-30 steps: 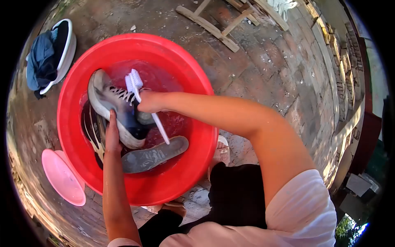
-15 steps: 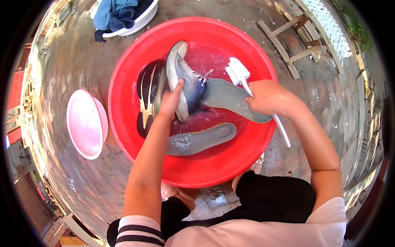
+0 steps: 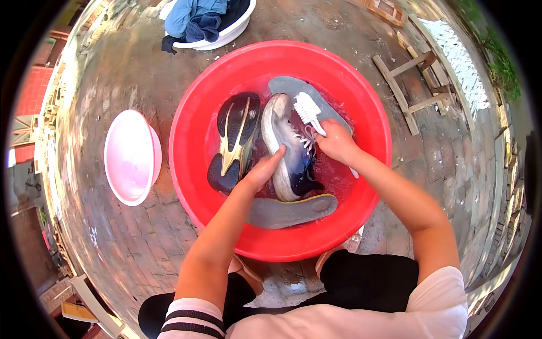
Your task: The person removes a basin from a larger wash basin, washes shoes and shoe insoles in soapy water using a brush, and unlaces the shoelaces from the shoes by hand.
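A large red basin (image 3: 189,169) with shallow water holds a pair of sneakers. My left hand (image 3: 265,169) grips the white-soled sneaker (image 3: 285,150) by its sole side; its laces and dark blue heel face right. In my right hand (image 3: 337,141) is a white scrub brush (image 3: 307,108), its bristle head beside the sneaker's toe end. The other sneaker (image 3: 234,141) lies left of it with its black and gold sole up. One grey insole (image 3: 293,212) rests near the basin's front; another insole (image 3: 288,85) lies at the back, partly behind the brush.
A pink bowl (image 3: 132,158) stands on the brick ground at left. Behind the basin is a white tub (image 3: 231,35) with blue and dark clothes (image 3: 197,20). A wooden frame (image 3: 412,85) lies at the back right.
My right hand has brought the brush left, close to the sneaker. The insole that was under that hand now lies at the back of the basin. The view has shifted.
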Tool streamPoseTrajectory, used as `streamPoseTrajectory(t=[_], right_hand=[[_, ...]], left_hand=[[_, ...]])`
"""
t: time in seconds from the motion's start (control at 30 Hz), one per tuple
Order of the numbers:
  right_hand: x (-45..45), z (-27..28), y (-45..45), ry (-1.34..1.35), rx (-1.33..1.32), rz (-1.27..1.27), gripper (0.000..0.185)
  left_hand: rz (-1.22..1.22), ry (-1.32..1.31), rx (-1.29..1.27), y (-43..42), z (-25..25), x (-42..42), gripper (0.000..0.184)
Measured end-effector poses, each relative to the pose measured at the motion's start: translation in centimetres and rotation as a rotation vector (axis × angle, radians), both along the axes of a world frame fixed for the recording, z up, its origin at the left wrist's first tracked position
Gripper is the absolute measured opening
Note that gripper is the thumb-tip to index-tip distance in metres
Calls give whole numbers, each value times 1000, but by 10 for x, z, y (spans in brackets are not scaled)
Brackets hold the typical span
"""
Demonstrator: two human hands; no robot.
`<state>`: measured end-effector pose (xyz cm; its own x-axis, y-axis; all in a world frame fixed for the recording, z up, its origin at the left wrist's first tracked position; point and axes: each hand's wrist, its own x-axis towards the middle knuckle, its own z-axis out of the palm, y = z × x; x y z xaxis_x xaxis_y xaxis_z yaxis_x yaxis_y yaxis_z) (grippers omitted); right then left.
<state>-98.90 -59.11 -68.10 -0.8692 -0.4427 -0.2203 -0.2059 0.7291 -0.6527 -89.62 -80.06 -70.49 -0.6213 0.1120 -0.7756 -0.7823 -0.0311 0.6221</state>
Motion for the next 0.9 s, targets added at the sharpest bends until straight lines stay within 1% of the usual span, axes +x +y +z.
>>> streamPoseTrajectory(t=[0.03,0.07,0.1,0.13,0.17,0.2,0.23,0.27,0.3,0.33,0.37,0.4,0.43,0.47,0.53,0.57,0.6,0.63,0.67,0.7,0.73,0.77,0.8,0.87,0.9], right_hand=[[-3,-9,-4,-102,-67,17,35],[-3,-17,-9,-103,-97,3,35],[0,-25,-14,-105,-127,-9,35],[2,-33,-20,-106,-159,-19,35],[2,-46,-21,-117,-81,-7,33],[2,-45,-20,-133,-8,-14,33],[4,-44,-20,-149,65,-19,32],[7,-44,-18,-167,137,-26,32],[11,-46,-12,-87,178,15,35],[13,-52,-12,-66,248,-3,34],[16,-62,-10,-46,319,-26,32],[18,-68,-8,-32,391,-51,31],[17,-73,-5,-89,341,-39,29],[17,-75,-3,-131,371,-6,28],[11,-77,-1,-207,433,69,26],[11,-80,2,-133,374,39,24],[10,-74,5,-193,375,36,25],[9,-69,7,-254,374,35,26],[5,-65,7,-311,369,32,26],[4,-75,7,-321,315,-2,25],[6,-81,7,-250,261,-67,24],[12,-87,8,-180,206,-134,23],[16,-88,8,-111,151,-202,22],[17,-83,7,-174,320,-134,22],[14,-77,5,-201,407,-101,22]], left_hand=[[-18,-8,72,-1,-13,0,87],[-36,-13,144,-4,-35,0,86],[-53,-16,216,-4,-39,-3,85],[-25,-3,213,0,-43,-2,81],[-46,18,151,5,-36,-3,80],[-69,34,92,10,-27,-5,78],[-162,135,-70,13,-18,-8,75],[-382,196,-593,19,-4,-9,67],[-377,504,-783,20,19,-2,67],[-364,824,-964,20,43,5,68],[-315,983,-1166,15,59,2,71],[-327,970,-1330,5,65,-2,75],[-304,877,-1417,-5,64,-6,83],[-293,674,-1437,-17,50,-7,88],[-257,683,-1450,-42,23,-9,89],[-224,692,-1360,-56,10,-15,86],[-196,693,-1267,-64,10,-21,83],[-83,693,-1120,-70,9,-22,79],[-53,608,-1035,-77,16,-24,76],[11,536,-904,-83,17,-23,76],[74,464,-774,-91,18,-21,75],[189,434,-491,-99,8,-16,70],[217,380,-374,-102,3,-11,67],[268,277,-133,-103,-7,-5,62],[273,257,-127,-101,-12,-4,59]])
